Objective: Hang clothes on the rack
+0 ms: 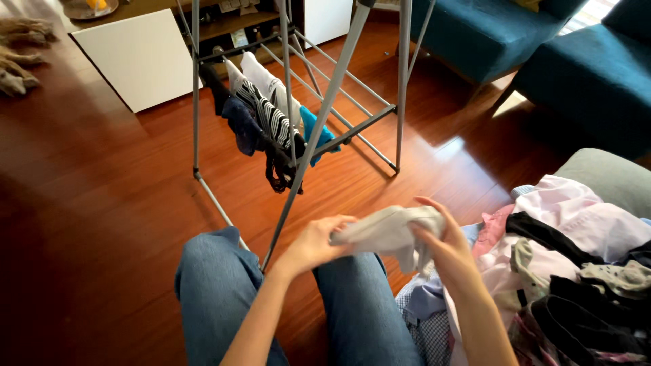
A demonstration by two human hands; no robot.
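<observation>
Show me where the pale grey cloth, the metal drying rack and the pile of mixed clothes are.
pale grey cloth [390, 230], head view, its middle fold
metal drying rack [325, 108], head view, slanted leg
pile of mixed clothes [576, 224], head view, pink shirt

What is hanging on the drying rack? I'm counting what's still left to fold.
On the drying rack: white, striped, dark and blue small garments. Overlaps hide their exact number.

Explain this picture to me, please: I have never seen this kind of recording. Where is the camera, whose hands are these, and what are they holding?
The camera sits on a seated person's head and looks down over their blue-jeaned knees. No machine here: both hands are the person's own. The left hand and right hand grip a small pale grey garment between them. At the right lies a pile of mixed laundry. Ahead, on the red-brown wooden floor, stands a grey metal drying rack with socks hung over its rails. Blue armchairs stand behind.
</observation>
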